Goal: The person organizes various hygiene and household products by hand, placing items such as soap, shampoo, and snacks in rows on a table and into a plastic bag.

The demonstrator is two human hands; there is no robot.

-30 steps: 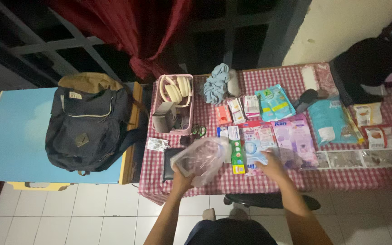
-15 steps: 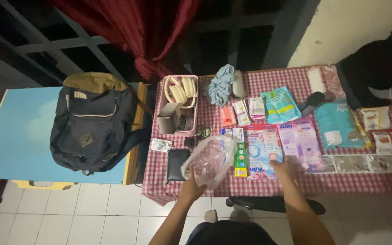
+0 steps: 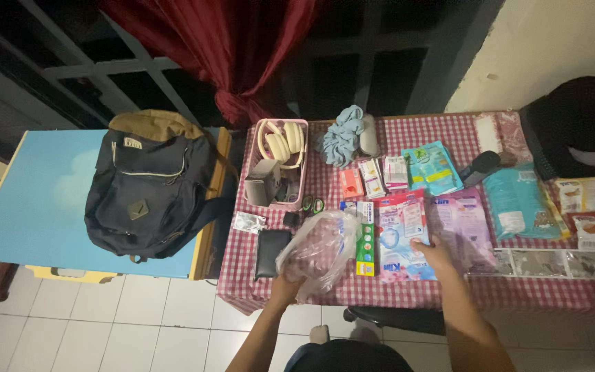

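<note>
1. Counter (image 3: 518,293) is crowded: my left hand (image 3: 285,289) grips the clear plastic bag (image 3: 315,251) near the front edge; it could slip off.
2. Right hand (image 3: 435,249) fingers pinch the pink-blue packet (image 3: 401,234); lifting may drag the green box (image 3: 364,238).

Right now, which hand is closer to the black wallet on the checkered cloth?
Left. The left hand holds the clear plastic bag just beside the black wallet; the right hand rests on the pink packet, farther off.
</note>
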